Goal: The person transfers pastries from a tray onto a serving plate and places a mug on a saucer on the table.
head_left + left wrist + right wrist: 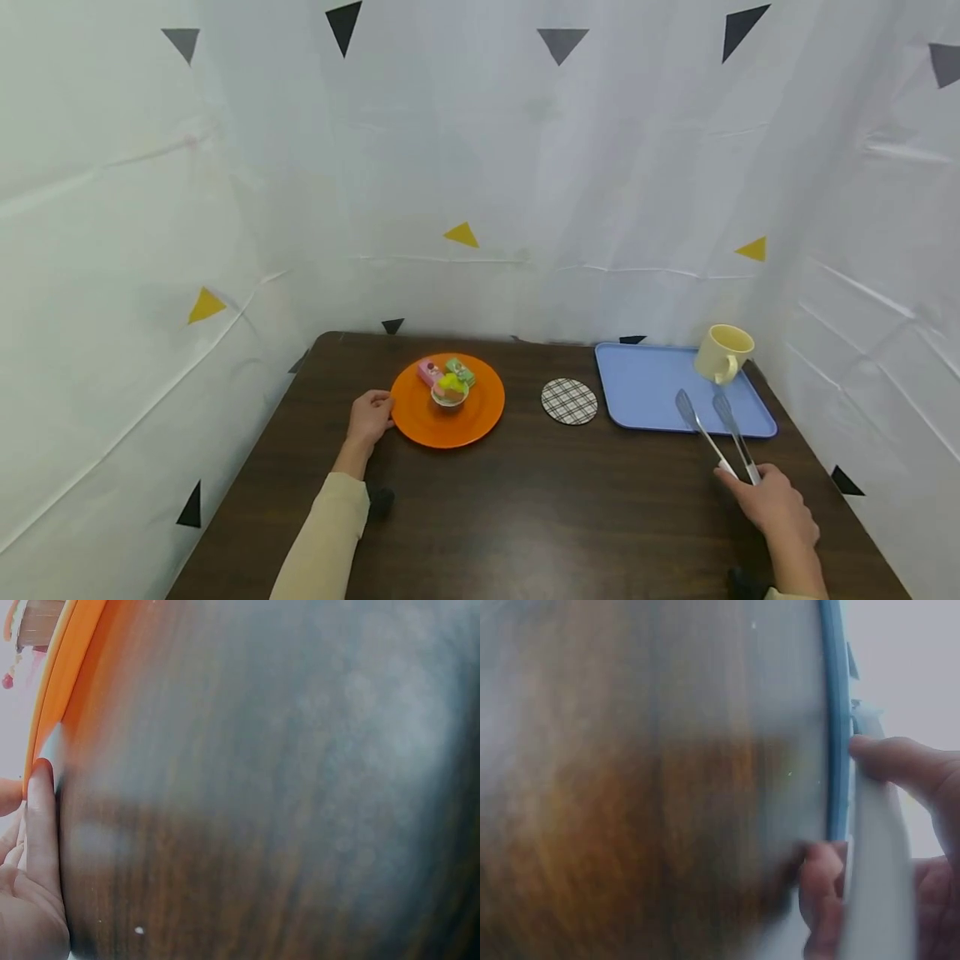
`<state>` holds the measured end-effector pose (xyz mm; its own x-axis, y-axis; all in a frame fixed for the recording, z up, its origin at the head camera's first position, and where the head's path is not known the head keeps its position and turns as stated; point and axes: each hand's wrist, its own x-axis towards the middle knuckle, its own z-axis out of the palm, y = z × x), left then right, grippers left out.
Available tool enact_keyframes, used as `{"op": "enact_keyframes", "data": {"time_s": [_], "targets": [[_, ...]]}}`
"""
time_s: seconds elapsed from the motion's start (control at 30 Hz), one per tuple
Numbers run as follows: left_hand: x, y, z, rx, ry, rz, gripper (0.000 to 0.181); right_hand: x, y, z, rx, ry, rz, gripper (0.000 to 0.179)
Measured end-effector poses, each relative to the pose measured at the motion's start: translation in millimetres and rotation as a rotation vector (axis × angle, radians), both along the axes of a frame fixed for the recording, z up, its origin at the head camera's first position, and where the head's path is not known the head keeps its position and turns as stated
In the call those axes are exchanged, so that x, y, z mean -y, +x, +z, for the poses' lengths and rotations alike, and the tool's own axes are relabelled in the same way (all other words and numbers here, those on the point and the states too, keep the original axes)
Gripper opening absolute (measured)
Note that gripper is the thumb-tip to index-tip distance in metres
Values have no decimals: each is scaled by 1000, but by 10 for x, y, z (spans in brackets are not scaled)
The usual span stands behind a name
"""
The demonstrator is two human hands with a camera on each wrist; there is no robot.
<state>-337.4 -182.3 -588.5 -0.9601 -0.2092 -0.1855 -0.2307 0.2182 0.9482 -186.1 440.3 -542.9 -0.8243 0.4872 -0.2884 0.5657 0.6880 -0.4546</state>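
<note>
My left hand pinches the left rim of an orange plate, thumb above and a finger beneath in the left wrist view. On the plate sit a toy cupcake, a small pink block and a small green block. At the table's right side my right hand grips a pair of tongs by the white handle. The tongs' arms are spread apart, and their tips overlap the blue tray in the head view. Nothing shows between the tips.
A pale yellow mug stands at the tray's back right corner. Between plate and tray lies a round checked coaster. The dark wooden table is bordered behind and at the sides by a white sheet with triangles.
</note>
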Motion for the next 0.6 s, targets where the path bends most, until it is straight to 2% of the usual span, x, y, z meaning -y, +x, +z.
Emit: {"op": "enact_keyframes", "data": {"time_s": [0.33,0.6], "targets": [[27,-64,-19,15,7,3,39,30,-41,-22,9,51,10,100],[21,-28,-27,2,-9,9,39,60,-52,-36,15,67,22,98]]}}
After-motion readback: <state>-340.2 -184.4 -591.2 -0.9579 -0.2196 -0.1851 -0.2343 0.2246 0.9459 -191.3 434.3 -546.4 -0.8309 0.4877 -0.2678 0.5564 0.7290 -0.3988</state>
